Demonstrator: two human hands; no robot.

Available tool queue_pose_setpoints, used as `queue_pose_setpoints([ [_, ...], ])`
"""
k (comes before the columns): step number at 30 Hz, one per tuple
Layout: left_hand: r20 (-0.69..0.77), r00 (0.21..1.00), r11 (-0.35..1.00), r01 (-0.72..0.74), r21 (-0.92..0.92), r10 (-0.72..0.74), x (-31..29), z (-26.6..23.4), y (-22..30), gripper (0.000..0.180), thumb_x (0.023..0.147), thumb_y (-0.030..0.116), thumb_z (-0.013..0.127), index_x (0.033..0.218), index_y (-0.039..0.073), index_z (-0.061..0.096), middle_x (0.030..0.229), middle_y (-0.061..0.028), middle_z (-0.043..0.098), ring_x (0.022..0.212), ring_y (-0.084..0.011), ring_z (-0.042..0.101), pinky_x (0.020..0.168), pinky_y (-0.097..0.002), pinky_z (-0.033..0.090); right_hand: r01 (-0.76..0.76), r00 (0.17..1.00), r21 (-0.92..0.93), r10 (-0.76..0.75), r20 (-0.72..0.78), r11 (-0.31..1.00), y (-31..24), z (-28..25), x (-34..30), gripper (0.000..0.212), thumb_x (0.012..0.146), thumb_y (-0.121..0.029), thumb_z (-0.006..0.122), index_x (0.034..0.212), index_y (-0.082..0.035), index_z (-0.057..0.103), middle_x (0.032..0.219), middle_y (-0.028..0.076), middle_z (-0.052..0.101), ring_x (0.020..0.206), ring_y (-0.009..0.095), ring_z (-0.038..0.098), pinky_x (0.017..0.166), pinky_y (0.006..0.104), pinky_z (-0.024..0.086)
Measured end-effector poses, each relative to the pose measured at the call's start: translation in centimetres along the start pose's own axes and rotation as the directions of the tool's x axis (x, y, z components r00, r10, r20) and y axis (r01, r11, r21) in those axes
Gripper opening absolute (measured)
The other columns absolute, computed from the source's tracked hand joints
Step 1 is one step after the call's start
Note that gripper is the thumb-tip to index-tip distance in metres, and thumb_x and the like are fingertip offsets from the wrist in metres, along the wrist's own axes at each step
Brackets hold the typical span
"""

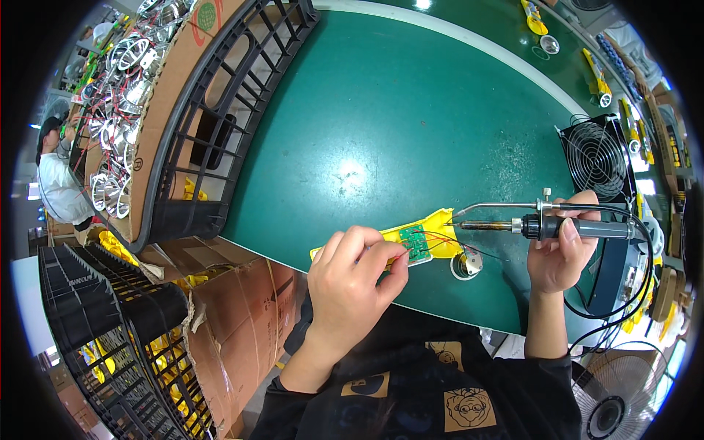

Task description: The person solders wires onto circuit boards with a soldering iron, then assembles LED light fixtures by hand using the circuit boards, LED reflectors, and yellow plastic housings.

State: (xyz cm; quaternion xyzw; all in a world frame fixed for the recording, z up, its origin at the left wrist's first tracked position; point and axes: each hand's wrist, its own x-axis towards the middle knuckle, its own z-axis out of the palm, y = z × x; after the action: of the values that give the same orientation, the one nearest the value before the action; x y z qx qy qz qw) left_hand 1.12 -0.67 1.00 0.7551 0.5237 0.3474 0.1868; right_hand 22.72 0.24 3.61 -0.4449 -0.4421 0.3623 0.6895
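Observation:
My left hand (pixel 353 273) is closed in a pinch at the left edge of a small green circuit board (pixel 416 242); a bit of thin red wire shows at the fingertips. The board sits in a yellow plastic housing (pixel 442 222), with red and black wires running off its right side. In my right hand (pixel 563 253) is a soldering iron (pixel 539 226), held level, its tip pointing left close to the housing's right end. A thin metal feed tube (pixel 499 206) is clamped above the iron. Below the tip lies a round silvery lamp part (pixel 468 265).
A black crate (pixel 213 139) and a carton of reflectors with wires (pixel 117 125) stand at the left. Lower left are more black crates (pixel 110 323) with yellow parts. A black fan (pixel 595 158) stands at the right; cables (pixel 645 271) hang beside it. Yellow lamps (pixel 535 18) lie far off.

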Motion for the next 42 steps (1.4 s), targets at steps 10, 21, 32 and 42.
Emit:
queue_pose_setpoints([
  [10, -0.039, 0.999, 0.999, -0.024, -0.028, 0.023, 0.2, -0.5, 0.0, 0.012, 0.058, 0.005, 0.065, 0.064, 0.007, 0.056, 0.065, -0.0026, 0.048, 0.058, -0.0181, 0.049, 0.051, -0.0273, 0.038, 0.096, 0.989, 0.010, -0.094, -0.112, 0.995, -1.5, -1.2, 1.4, 0.020, 0.074, -0.016, 0.052, 0.078, -0.001, 0.040, 0.056, 0.004, 0.044, 0.039, 0.005, 0.038, 0.035, 0.0140, 0.027],
  [21, 0.350, 0.932, 0.978, -0.150, 0.145, 0.091, 3.5, -3.1, -0.9, 0.039, 0.054, 0.017, 0.070, 0.089, 0.005, 0.058, 0.081, -0.0069, 0.055, 0.072, -0.0227, 0.052, 0.064, -0.0304, 0.043, 0.009, 0.938, -0.133, -0.054, -0.343, 0.991, 0.4, -6.5, 0.5, 0.018, 0.076, -0.014, 0.051, 0.082, -0.001, 0.039, 0.068, 0.004, 0.040, 0.044, 0.005, 0.038, 0.039, 0.0151, 0.030],
  [32, 0.051, 0.992, 0.992, -0.118, 0.046, 0.116, 26.7, 3.3, -3.9, 0.035, 0.062, 0.020, 0.068, 0.086, -0.001, 0.056, 0.076, -0.0118, 0.055, 0.067, -0.0212, 0.055, 0.061, -0.0285, 0.044, 0.141, 0.952, -0.576, -0.271, -0.145, 0.805, 2.4, -9.6, -1.3, 0.023, 0.077, -0.018, 0.048, 0.086, 0.000, 0.036, 0.077, 0.010, 0.041, 0.048, 0.009, 0.042, 0.042, 0.0174, 0.033],
  [42, -0.124, 0.941, 0.801, 0.335, 0.497, -0.316, 48.8, 7.4, -14.3, 0.040, 0.065, 0.037, 0.063, 0.083, 0.001, 0.058, 0.083, -0.0158, 0.059, 0.080, -0.0293, 0.057, 0.067, -0.0382, 0.044, 0.039, 0.948, -0.578, -0.213, -0.236, 0.815, 0.3, -9.4, 0.5, 0.028, 0.073, -0.023, 0.054, 0.070, 0.004, 0.045, 0.057, 0.014, 0.050, 0.042, 0.022, 0.046, 0.041, 0.0284, 0.035],
])
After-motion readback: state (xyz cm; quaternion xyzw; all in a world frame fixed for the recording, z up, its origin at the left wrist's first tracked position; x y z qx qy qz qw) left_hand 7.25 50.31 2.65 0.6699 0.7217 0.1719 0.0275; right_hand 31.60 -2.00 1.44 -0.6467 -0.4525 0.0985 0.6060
